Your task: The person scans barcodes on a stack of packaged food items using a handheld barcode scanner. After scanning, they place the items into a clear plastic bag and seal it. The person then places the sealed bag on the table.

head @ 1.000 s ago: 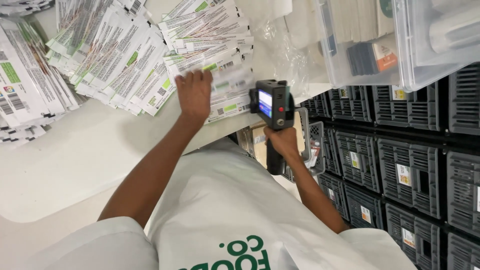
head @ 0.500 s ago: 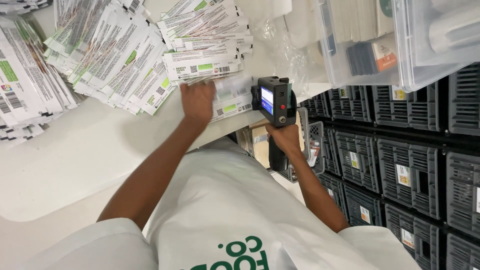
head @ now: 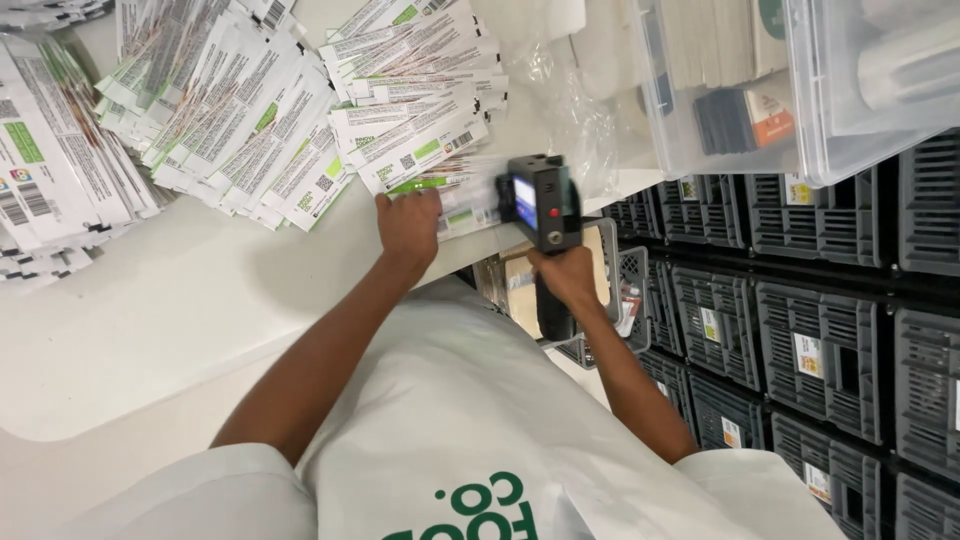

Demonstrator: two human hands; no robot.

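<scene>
Now my left hand (head: 407, 228) lies flat on a label (head: 455, 200) at the table's (head: 170, 310) near edge, pinning it so it can't slide. My right hand (head: 565, 278) grips the handheld printer (head: 540, 205), its head against that label. More labels (head: 300, 120) fan over the white top; clear bins (head: 800, 90) and grey crates (head: 800, 330) stand rightward.

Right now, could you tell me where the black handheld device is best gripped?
By its long grip below the head. The black handheld device has a bulky screen head on top; the right hand wraps that grip from the near side, which leaves the screen uncovered.
</scene>
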